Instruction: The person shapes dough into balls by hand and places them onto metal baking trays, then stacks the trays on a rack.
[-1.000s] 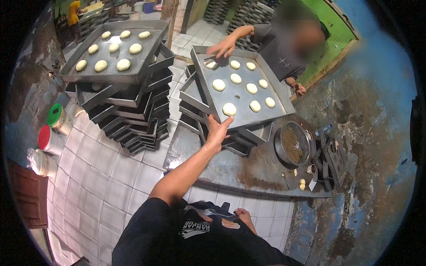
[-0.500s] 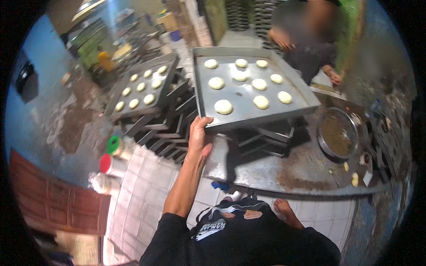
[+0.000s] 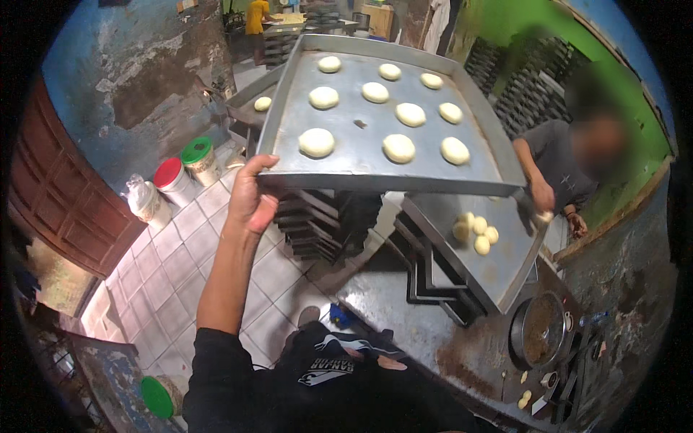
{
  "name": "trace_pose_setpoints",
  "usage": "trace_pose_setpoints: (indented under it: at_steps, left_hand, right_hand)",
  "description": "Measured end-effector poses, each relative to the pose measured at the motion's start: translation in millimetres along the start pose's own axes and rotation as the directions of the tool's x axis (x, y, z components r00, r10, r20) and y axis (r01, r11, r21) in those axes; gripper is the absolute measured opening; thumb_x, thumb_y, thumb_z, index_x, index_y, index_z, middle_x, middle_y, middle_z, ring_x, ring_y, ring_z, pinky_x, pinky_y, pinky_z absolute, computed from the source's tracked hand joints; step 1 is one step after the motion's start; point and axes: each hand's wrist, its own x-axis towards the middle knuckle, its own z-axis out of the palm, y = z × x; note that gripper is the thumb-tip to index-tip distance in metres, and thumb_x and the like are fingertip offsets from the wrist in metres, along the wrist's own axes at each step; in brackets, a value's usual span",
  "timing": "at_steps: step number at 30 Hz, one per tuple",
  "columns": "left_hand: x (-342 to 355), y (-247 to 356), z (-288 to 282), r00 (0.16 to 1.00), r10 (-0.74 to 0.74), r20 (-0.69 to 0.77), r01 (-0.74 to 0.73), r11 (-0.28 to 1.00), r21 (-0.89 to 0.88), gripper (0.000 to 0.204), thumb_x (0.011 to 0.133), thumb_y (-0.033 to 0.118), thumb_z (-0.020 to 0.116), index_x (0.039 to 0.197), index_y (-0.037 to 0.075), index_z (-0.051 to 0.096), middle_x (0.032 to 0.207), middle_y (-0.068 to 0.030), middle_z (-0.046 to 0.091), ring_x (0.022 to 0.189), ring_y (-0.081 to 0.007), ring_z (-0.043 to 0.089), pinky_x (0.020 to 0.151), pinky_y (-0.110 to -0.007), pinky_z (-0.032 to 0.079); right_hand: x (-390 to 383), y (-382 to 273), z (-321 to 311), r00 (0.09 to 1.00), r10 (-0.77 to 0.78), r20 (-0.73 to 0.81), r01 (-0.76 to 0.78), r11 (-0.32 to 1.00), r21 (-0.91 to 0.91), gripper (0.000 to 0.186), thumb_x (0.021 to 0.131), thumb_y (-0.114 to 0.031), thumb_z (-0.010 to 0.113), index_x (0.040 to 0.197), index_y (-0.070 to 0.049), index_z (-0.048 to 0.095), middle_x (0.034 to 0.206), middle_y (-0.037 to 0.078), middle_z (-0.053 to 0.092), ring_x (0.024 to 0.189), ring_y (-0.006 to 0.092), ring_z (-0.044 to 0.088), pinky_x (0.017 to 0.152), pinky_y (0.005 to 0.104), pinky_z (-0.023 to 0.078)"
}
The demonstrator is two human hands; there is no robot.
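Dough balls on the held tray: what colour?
Pale cream; the dough balls show best in the head view.

- One shirt (image 3: 274, 397), black.
- Left sleeve (image 3: 220, 364), black, short, ending near the elbow.
- Front print (image 3: 325, 368), white, lettering with curved shapes.
- Left forearm (image 3: 229, 267), bare.
- Left hand (image 3: 252, 193), bare.

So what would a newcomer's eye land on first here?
Probably the big metal tray of pale dough balls front and centre, the left hand gripping its near left corner. Below it, to the right, a little clump of dough sits in another tray, near a co-worker's hand. Off left, a red-lidded tub brightens the tiled floor.
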Motion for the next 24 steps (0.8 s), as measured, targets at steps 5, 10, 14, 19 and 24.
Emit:
trace_pose_setpoints:
  at_steps: [5, 10, 14, 19, 24]
  left_hand:
    - [94, 52, -55, 0.999, 0.043, -0.019, -0.043, 0.999, -0.015, 0.031, 0.086, 0.013, 0.064, 0.114, -0.001, 0.061, 0.105, -0.0151, 0.070, 0.096, -0.0289, 0.068, 0.094, -0.045, 0.051]
    - [152, 60, -114, 0.997, 0.024, -0.072, -0.013, 0.987, 0.159, 0.041, 0.091, 0.025, 0.066, 0.121, 0.000, 0.057, 0.112, -0.0139, 0.066, 0.100, -0.0262, 0.068, 0.086, -0.046, 0.059]
    - [152, 54, -109, 0.993, 0.065, -0.098, -0.038, 0.968, 0.247, 0.057, 0.100, 0.045, 0.059, 0.138, 0.003, 0.050, 0.130, -0.0146, 0.060, 0.113, -0.0242, 0.065, 0.083, -0.040, 0.061]
    - [153, 51, -196, 0.890, 0.262, 0.373, -0.244, 0.965, -0.094, 0.051, 0.104, 0.041, 0.052, 0.137, 0.003, 0.048, 0.138, -0.0162, 0.056, 0.128, -0.0237, 0.055, 0.102, -0.043, 0.050]
    - [33, 17, -136, 0.803, 0.588, -0.095, -0.442, 0.696, 0.566, 0.046, 0.105, 0.021, 0.050, 0.144, -0.002, 0.039, 0.145, -0.0163, 0.048, 0.124, -0.0289, 0.055, 0.097, -0.041, 0.051]
  right_hand:
    - [6, -70, 32, 0.993, 0.089, -0.073, -0.089, 0.996, 0.002, 0.035, 0.094, -0.036, 0.056, 0.115, -0.010, 0.065, 0.113, 0.015, 0.069, 0.101, 0.0343, 0.067, 0.086, 0.0488, 0.053]
    - [-33, -89, 74, 0.983, 0.164, -0.085, -0.171, 0.982, -0.084, 0.038, 0.095, -0.040, 0.056, 0.117, -0.011, 0.066, 0.116, 0.017, 0.068, 0.103, 0.0356, 0.067, 0.089, 0.0494, 0.052]
    - [-77, -78, 91, 0.988, 0.142, -0.053, -0.152, 0.940, -0.306, 0.040, 0.097, -0.043, 0.056, 0.119, -0.011, 0.066, 0.119, 0.019, 0.068, 0.105, 0.0367, 0.067, 0.092, 0.0498, 0.052]
    - [-83, -140, 107, 0.967, -0.009, -0.255, -0.050, 0.973, -0.224, 0.052, 0.093, -0.040, 0.068, 0.124, 0.002, 0.064, 0.118, 0.019, 0.070, 0.111, 0.0287, 0.067, 0.094, 0.0384, 0.052]
    - [-108, -161, 111, 0.920, -0.205, -0.333, 0.145, 0.970, -0.195, 0.041, 0.096, -0.041, 0.063, 0.113, -0.004, 0.069, 0.105, 0.020, 0.072, 0.096, 0.0341, 0.069, 0.086, 0.0418, 0.053]
